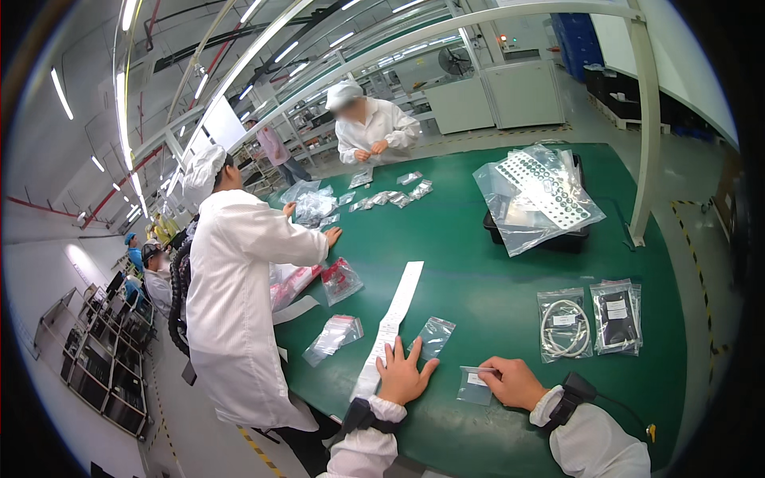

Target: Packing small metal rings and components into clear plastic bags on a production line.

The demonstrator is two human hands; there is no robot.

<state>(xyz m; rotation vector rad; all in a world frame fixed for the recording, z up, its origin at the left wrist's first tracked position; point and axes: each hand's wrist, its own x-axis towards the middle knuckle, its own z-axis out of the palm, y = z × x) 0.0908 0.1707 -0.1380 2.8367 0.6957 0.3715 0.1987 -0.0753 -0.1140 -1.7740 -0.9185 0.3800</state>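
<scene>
The small bag (473,392) was just above or on the green table (454,239), a little right of the left hand (404,376); the right hand (516,384) had thumb and forefinger clamped on its upper right side, by the white label (477,379). A light pinch at the edge suited such thin film, since a harder one could have creased the label. The left hand lay with fingers spread apart, over the strip (401,307) and onto the left side of the clear bag (437,338); how hard it pressed could not be told. Flat, even pressure would have steadied the long paper best. Beyond were the loose bags (333,340) to the left and the cable (565,327) and pouch (616,317), both bagged, to the right.
</scene>
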